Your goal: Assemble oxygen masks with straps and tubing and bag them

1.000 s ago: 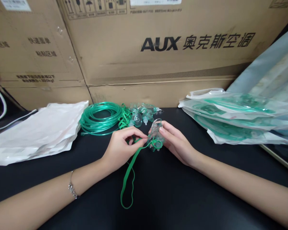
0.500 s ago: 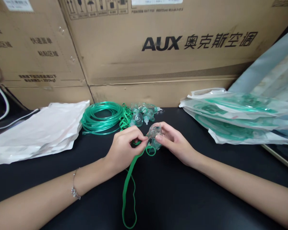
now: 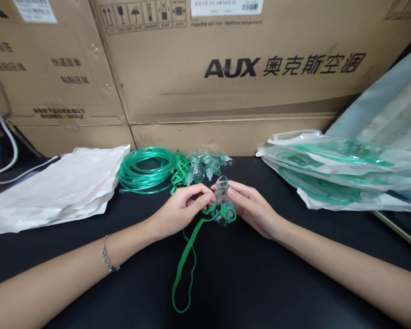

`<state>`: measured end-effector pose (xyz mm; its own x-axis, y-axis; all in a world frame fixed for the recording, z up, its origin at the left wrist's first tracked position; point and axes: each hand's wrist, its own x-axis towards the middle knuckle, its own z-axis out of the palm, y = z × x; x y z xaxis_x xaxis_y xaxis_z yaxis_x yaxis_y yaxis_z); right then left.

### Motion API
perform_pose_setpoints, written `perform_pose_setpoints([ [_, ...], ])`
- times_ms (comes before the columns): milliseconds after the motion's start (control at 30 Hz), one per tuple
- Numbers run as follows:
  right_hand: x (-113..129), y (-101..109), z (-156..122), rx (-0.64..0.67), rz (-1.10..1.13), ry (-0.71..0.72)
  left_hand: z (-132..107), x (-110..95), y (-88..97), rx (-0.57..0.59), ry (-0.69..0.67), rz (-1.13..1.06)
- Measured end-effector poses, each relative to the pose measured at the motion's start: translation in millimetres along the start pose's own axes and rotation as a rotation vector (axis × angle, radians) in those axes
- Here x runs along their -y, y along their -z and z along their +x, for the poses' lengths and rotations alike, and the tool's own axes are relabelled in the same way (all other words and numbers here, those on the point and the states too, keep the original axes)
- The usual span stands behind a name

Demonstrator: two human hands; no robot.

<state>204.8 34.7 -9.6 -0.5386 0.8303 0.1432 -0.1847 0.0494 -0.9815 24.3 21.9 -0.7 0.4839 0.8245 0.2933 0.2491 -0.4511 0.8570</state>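
A clear oxygen mask [image 3: 222, 194] with a green ring on its lower part is gripped between the thumb and fingers of my right hand [image 3: 251, 203]. Beside it, my left hand [image 3: 188, 203] is closed, its thumb and fingertips pinched at the mask's left edge on a green elastic strap [image 3: 185, 258]. The strap runs from the mask and hangs in a long loop over the black table. What lies exactly between the left fingertips is partly hidden.
Behind my hands lie a coil of green tubing [image 3: 147, 169], bunched green straps [image 3: 180, 169] and several clear masks [image 3: 205, 164]. White pouches [image 3: 55, 187] are stacked at left, filled pouches [image 3: 342, 169] at right. A large cardboard box [image 3: 226, 100] stands at the back.
The mask has turned in my right hand, and its green ring has shifted right. My left fingers have moved slightly right and down; the strap's loop hangs a little higher.
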Motion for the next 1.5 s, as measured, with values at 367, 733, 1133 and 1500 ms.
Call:
perform_pose_setpoints([
  [367, 3, -1, -1, 0.034, 0.071, -0.007, 4, -1, 17.1, 0.088, -0.232, 0.221],
  [733, 2, 0, -4, 0.137, 0.147, -0.010, 6, -8, 23.0, 0.249, -0.030, 0.043],
  [1133, 8, -2, -5, 0.186, 0.145, -0.007, 4, -2, 22.2, -0.143, -0.114, 0.612],
  [1500, 8, 0, -4, 0.120, 0.194, -0.022, 3, -6, 27.9, -0.380, -0.013, 0.770],
])
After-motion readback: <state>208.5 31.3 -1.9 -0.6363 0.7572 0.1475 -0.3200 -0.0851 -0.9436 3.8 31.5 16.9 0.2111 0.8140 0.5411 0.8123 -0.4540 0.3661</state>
